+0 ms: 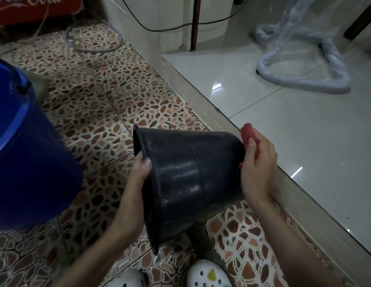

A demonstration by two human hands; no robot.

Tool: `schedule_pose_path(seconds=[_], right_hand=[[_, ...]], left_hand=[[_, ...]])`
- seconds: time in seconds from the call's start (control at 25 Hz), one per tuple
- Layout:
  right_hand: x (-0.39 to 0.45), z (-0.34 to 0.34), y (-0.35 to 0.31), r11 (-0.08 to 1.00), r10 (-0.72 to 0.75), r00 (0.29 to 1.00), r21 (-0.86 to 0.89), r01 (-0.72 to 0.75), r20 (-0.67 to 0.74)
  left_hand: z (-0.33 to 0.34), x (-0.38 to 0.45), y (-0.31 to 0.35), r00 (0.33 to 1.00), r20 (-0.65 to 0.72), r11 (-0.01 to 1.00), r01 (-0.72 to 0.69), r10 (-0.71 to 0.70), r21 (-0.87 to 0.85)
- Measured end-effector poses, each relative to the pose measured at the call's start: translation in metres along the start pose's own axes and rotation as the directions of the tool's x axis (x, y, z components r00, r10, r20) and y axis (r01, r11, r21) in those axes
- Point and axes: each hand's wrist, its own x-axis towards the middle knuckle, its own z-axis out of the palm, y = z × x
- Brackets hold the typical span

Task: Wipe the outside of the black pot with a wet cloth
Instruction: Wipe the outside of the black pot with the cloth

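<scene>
- Blue bucket [25, 146]: stands on the patterned floor [118, 79] at the left edge of the view, well apart from the pot.
- Left hand [140, 168]: closed on the rim of the black pot [186, 179]. The thumb lies on the outer wall just below the rim; the other fingers curl over the rim edge, and their tips are hidden.
- Black pot: held on its side above the patterned floor, between the two hands. The open rim faces left and toward the person; the narrower base points right. The side wall faces the camera and shows a glossy sheen with light streaks.
- Red cloth [247, 134]: bunched at the base of the pot, pressed against the base edge. Most of it is hidden behind the right hand; a small part also shows lower down at the pot wall.
- Right hand [258, 162]: fingers curled around the red cloth, holding it against the base end of the pot.
- White shoes [207, 275]: on the patterned floor at the bottom edge, directly below the pot.
- Raised step [201, 96]: runs diagonally just beside the right hand, bordering a glossy pale tile floor [284, 125].
- Wrapped hose [300, 65]: lies looped on the pale tile floor, toward the upper right corner.
</scene>
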Motion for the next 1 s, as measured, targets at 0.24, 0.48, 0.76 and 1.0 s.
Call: schedule_pose_path(seconds=[0.24,0.48,0.76,1.0], right_hand=[[-0.086,0.022,-0.052,0.701,-0.698,0.673,0.040,0.712,0.247],[-0.045,0.046,-0.064,0.777,-0.527,0.792,-0.202,0.596,0.310],[0.013,0.020,0.012,0.950,-0.138,0.979,-0.261,0.173,0.148],[-0.059,0.010,-0.032,0.934,-0.358,0.929,0.020,0.358,0.090]], left_hand=[[0.006,0.047,0.011,0.978,-0.191,0.988,0.110,-0.087,0.111],[0.000,0.020,-0.010,0.985,-0.156,0.992,-0.048,0.066,0.114],[-0.019,-0.006,-0.038,0.995,-0.070,0.974,-0.050,0.067,0.219],[0.000,0.045,0.022,0.974,-0.152,0.986,0.169,-0.168,-0.009]])
